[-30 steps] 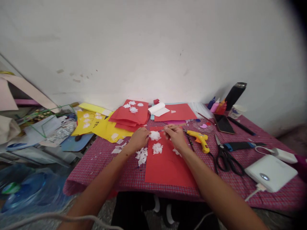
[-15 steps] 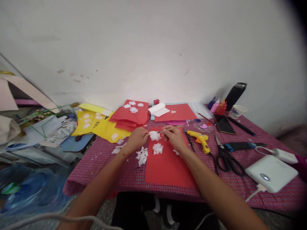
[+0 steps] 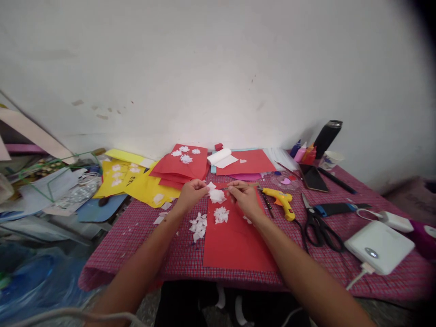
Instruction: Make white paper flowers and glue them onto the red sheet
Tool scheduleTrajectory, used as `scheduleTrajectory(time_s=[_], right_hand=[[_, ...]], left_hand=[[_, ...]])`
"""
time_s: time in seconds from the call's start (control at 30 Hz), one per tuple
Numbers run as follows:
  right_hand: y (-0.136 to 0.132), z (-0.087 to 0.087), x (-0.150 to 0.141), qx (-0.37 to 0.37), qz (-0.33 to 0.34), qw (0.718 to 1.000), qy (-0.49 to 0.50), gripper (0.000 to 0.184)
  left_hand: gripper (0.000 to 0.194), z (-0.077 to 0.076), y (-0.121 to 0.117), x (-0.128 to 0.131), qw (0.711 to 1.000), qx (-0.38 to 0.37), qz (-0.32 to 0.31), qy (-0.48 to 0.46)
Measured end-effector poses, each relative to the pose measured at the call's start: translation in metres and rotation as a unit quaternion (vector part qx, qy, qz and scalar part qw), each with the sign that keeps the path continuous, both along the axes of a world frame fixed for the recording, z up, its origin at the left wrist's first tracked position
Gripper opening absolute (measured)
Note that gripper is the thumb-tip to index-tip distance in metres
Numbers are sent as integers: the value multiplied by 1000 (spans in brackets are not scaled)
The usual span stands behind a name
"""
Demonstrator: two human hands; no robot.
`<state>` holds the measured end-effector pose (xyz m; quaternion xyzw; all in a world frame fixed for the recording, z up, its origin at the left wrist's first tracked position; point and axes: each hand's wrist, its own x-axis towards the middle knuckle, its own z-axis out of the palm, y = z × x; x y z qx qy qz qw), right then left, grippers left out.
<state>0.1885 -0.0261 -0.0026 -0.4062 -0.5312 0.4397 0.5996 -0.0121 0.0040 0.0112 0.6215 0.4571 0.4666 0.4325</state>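
Note:
My left hand [image 3: 191, 196] pinches a small white paper piece [image 3: 211, 186] at the upper edge of a white paper flower [image 3: 217, 196]. Opposite it, my right hand [image 3: 243, 196] is closed around a thin brownish stick-like tool, its tip pointing toward the white piece; its exact kind is unclear. Under both hands lies a red sheet [image 3: 235, 250]. A second paper flower [image 3: 221, 215] sits lower on that sheet, and more white paper shows partly behind my right wrist. Left of the sheet is a pile of white paper pieces [image 3: 198, 226].
Right of the sheet lie a yellow glue gun [image 3: 279, 200], black scissors [image 3: 320, 229], a blue-black knife [image 3: 334, 209] and a white power bank [image 3: 379, 247]. Behind are red papers with white flowers [image 3: 180, 163], a white roll [image 3: 220, 156], paint bottles [image 3: 301, 153] and a black flask [image 3: 329, 138].
My left hand has drawn slightly away from the right, and more of the white piece shows at its fingertips. The right hand keeps the tool near the flower. The view has shifted a little.

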Motion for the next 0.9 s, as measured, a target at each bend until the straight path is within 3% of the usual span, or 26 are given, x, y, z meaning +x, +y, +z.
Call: scheduleTrajectory(time_s=[0.13, 0.23, 0.37, 0.53, 0.9], right_hand=[[-2, 4, 1, 12, -36, 999, 34, 28], [-4, 6, 1, 13, -14, 999, 34, 28], [-9, 3, -5, 10, 44, 999, -1, 25], [-11, -3, -10, 13, 24, 999, -36, 14], [-9, -5, -10, 16, 1, 1000, -21, 11]], left_hand=[[22, -1, 0, 12, 994, -40, -26, -100], [24, -1, -5, 17, 990, -49, -48, -120], [21, -3, -13, 19, 991, -42, -91, -86], [23, -6, -19, 16, 990, -37, -126, -45], [29, -7, -20, 12, 992, -47, -113, -43]])
